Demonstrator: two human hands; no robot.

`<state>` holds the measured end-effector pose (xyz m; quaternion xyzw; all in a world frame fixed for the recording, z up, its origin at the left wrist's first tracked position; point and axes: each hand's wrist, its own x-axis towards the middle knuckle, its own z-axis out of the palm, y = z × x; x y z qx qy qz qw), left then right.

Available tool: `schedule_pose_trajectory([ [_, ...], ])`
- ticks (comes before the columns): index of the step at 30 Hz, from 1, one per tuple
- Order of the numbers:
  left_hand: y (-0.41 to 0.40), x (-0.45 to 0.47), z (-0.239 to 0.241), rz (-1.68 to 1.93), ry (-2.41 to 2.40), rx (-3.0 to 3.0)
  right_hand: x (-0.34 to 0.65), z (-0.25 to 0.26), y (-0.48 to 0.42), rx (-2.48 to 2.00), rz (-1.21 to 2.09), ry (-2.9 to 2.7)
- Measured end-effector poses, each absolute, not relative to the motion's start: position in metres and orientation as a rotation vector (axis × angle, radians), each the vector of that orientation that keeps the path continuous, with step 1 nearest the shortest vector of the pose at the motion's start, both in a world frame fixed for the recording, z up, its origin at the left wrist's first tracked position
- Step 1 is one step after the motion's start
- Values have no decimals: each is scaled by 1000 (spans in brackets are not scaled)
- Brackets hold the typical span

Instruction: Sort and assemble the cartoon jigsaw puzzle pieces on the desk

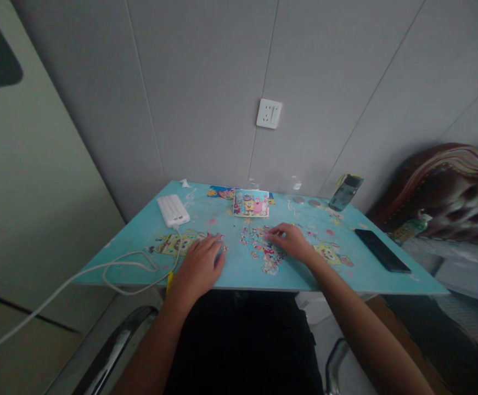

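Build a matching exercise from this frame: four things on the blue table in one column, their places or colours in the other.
Things:
1. power bank
2. phone
3. picture card
4. puzzle pieces

Places:
a. centre, touched by the fingers of the right hand
b. left rear, white
c. right side, black, lying flat
d. rear centre, behind the loose pieces

Pairs: 1-b, 2-c, 3-d, 4-a.

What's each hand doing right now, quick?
Left hand: open, flat on the table.
Right hand: fingers curled at the puzzle pieces; grip cannot be told.
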<state>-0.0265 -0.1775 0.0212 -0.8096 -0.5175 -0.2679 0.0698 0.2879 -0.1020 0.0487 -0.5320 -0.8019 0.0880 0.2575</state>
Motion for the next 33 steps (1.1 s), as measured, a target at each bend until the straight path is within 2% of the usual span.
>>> schedule_pose_trajectory([
  [23,-180,-24,24,-842,-1551,-2411,248,56,-104,-1431,197,-2376],
  [33,-180,-25,23,-835,-1568,-2427,293,66,-113,-1480,218,-2190],
])
